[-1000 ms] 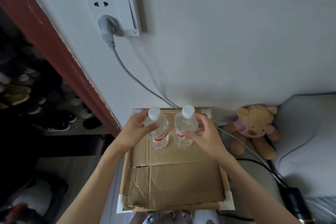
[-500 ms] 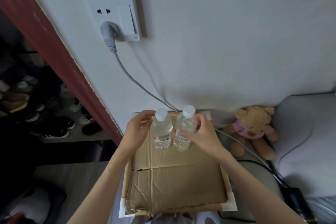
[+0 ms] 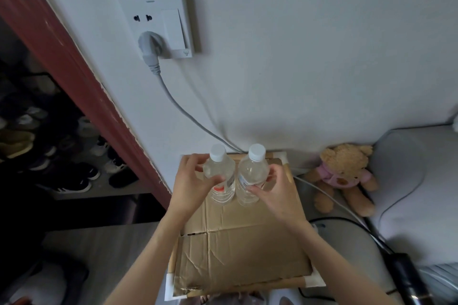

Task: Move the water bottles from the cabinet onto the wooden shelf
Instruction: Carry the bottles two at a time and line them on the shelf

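On wooden shelf [image 3: 288, 176]: left grip [image 3: 189, 182] clasps left bottle [image 3: 221, 176], right grip [image 3: 272, 192] right bottle [image 3: 250, 176].

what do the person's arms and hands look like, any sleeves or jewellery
Both forearms are bare right down to the frame's lower edge, with no sleeves in view. The left hand and right hand wear no gloves, and no rings, watch or bracelets show.
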The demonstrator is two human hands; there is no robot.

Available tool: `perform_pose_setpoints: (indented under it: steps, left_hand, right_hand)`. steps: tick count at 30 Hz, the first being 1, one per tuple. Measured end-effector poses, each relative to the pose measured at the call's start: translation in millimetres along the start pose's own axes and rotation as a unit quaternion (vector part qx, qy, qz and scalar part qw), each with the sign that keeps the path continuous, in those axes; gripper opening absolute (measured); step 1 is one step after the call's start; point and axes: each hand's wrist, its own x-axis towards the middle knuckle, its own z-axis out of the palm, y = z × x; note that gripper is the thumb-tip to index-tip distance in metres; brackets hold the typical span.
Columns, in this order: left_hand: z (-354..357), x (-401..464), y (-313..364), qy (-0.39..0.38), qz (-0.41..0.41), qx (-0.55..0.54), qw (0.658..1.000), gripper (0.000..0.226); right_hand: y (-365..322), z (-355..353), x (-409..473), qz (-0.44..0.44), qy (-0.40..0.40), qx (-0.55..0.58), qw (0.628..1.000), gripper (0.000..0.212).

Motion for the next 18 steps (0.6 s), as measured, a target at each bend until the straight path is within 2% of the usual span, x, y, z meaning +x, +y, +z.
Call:
perform_pose_setpoints:
  steps: [3, 4, 6, 8, 9, 11, 13, 15, 18]
  left_hand:
    - [10, -2, 2, 0.027, 0.022, 0.062, 0.997, 0.051]
    - [9, -1, 0, 0.001, 0.025, 0.056, 0.998, 0.055]
    - [1, 2, -5, -0.102, 0.004, -0.015, 0.995, 0.060]
    - [-6, 4, -11, -0.175, -0.009, -0.067, 0.982, 0.061]
    - [-7, 3, -14, -0.171, -0.009, -0.067, 0.983, 0.061]
    - [-2, 2, -17, -0.112, -0.003, -0.036, 0.993, 0.064]
    - [7, -3, -15, -0.047, 0.002, -0.008, 0.999, 0.064]
    - [16, -10, -15, 0.003, 0.009, -0.025, 1.000, 0.059]
    - [24, -16, -23, 0.031, 0.030, -0.065, 0.997, 0.060]
  right_hand:
    - [7, 9, 1, 0.004, -0.011, 0.003, 1.000, 0.077]
    - [11, 8, 4, -0.002, -0.030, -0.011, 0.999, 0.078]
    - [17, 2, 11, -0.016, -0.071, -0.039, 0.997, 0.068]
    - [23, -3, 17, -0.017, -0.100, -0.017, 0.995, 0.060]
    - [24, -4, 18, -0.008, -0.111, 0.006, 0.994, 0.061]
    - [25, 0, 20, 0.020, -0.119, 0.037, 0.992, 0.066]
    - [25, 9, 18, 0.029, -0.078, 0.030, 0.996, 0.076]
    - [22, 19, 12, 0.032, -0.026, 0.036, 0.998, 0.079]
    - [25, 27, 3, 0.033, -0.016, 0.076, 0.996, 0.086]
